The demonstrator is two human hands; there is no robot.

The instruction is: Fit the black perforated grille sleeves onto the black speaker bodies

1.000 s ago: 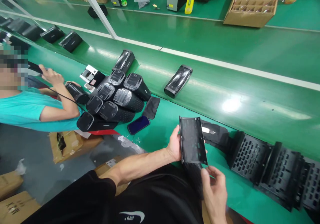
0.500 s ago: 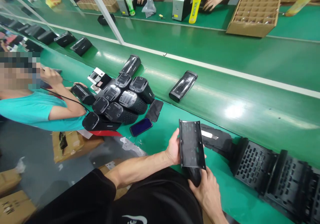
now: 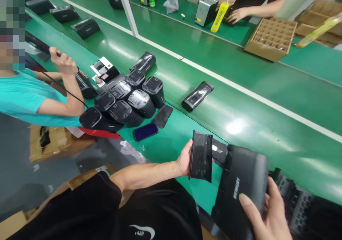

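My left hand [image 3: 184, 159] grips a thin black plastic panel [image 3: 201, 158] by its left edge, with some fingertips behind it. The panel stands nearly upright, its hollow inner face towards me. At the lower right, my right hand [image 3: 269, 211] is closed round a larger black plastic housing [image 3: 240, 183] with white lettering, thumb on its front face. The housing is tilted and apart from the panel. Behind the two pieces, a dark strip [image 3: 221, 154] with a whitish blade-like piece on it lies on the green bench.
Several black units [image 3: 124, 113] stand grouped at left, near a phone [image 3: 145, 131] and a black sheet [image 3: 162, 116]. One unit [image 3: 197, 95] lies on the green belt. Slotted black parts [image 3: 300, 204] sit at right, blurred. A co-worker in a turquoise shirt [image 3: 40, 93] is at left.
My right hand has moved right and now holds the lettered housing, away from the panel. The panel in my left hand has turned slightly. The view has shifted, and the co-worker's arm has risen.
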